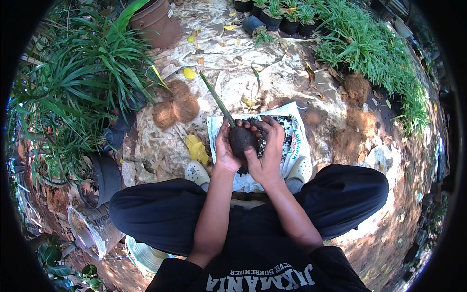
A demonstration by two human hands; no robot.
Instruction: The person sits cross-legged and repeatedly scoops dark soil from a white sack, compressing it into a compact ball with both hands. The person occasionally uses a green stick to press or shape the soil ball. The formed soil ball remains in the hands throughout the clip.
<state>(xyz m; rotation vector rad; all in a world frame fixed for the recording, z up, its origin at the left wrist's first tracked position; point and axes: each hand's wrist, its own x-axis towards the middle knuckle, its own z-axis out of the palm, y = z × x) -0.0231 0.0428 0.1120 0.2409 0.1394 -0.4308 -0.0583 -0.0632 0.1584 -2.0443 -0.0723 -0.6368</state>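
Note:
A dark, rounded ball of soil [241, 141] sits between my two cupped hands, with a long green stem [217, 99] rising from it up and to the left. My left hand [225, 148] wraps the ball's left side. On its right side, my right hand [269, 148] presses with the thumb low and the fingers over the top. Soil smears the fingers of both hands. Beneath them lies a white plastic sack [300, 126] that bears printing, with dark potting mix and pale bits [286, 122] on it. The stem's lower end is hidden in the ball.
Clumps of brown coconut fibre [177, 106] lie at left, with another fibre clump [356, 88] at right. Leafy plants [84, 73] crowd the left side; grassy plants [368, 47] line the upper right. One black pot [253, 25] lies tipped over. A brown bucket [155, 23] stands upper left.

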